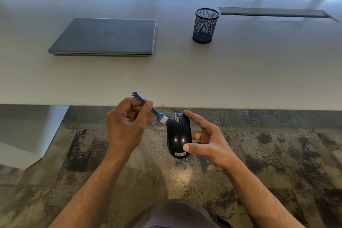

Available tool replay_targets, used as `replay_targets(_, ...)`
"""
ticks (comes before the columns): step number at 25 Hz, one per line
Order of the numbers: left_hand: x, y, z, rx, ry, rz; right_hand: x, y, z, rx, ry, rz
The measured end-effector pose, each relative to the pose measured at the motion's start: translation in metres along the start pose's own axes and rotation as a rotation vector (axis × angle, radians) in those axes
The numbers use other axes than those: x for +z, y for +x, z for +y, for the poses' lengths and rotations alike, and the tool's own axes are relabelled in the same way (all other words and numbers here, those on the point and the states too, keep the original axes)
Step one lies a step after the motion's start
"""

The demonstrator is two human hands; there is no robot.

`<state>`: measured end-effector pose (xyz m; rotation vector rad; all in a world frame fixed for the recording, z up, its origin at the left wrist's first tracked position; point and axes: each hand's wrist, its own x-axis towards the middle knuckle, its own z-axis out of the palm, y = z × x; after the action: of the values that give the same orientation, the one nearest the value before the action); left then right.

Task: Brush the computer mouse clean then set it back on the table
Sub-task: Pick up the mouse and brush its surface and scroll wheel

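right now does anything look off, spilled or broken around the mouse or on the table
Nothing stands out. The mouse looks whole, held off the table over the floor in the right hand while the left hand works the brush at its front edge. The closed laptop lies flat and the mesh cup stands upright.

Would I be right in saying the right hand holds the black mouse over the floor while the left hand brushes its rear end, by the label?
Not quite: the head view shows the brush in the left hand touching the front of the mouse, beside the scroll wheel, not the labelled rear. The right hand does hold it over the floor.
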<state>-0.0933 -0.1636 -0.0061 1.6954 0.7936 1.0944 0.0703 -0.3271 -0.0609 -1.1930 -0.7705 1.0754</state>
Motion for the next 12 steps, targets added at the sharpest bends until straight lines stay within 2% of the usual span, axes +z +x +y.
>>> replay_targets(6, 0.007, -0.009, 0.006, 0.037, -0.059, -0.075, 0.007, 0.001, 0.001, 0.007, 0.007, -0.041)
replay_targets(12, 0.001, -0.004, -0.004, -0.068, 0.035, 0.002, 0.006, -0.002, 0.003, 0.013, 0.013, -0.008)
